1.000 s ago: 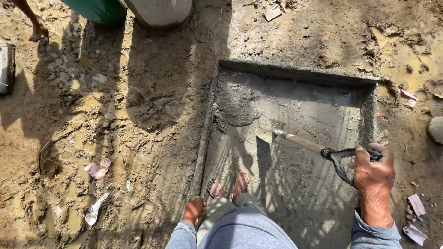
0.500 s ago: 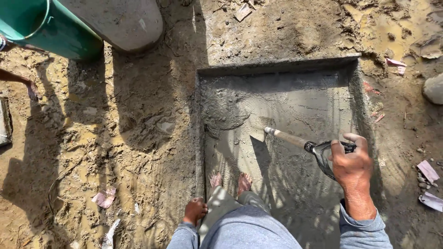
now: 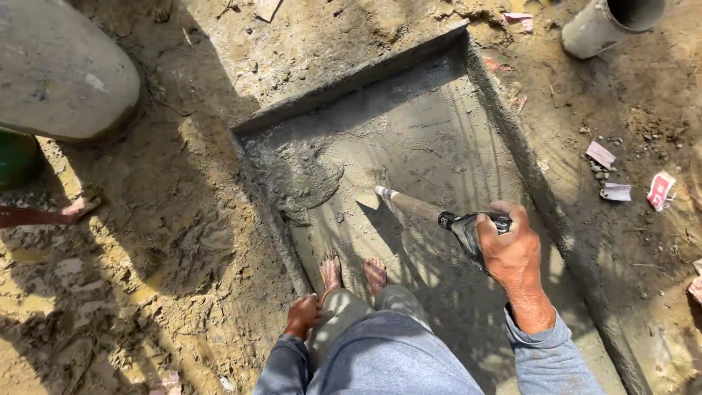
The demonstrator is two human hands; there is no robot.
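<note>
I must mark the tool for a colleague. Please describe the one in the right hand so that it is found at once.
Find the shallow rectangular pit of wet grey cement. Above its middle, the right hand grips a shovel by its black handle. It is the only tool there, with a pale wooden shaft and a cement-coated blade.

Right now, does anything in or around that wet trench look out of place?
Yes. Paper scraps litter the dirt right of the trench. The person's bare feet stand in the wet mortar while the right hand works the shovel.
</note>
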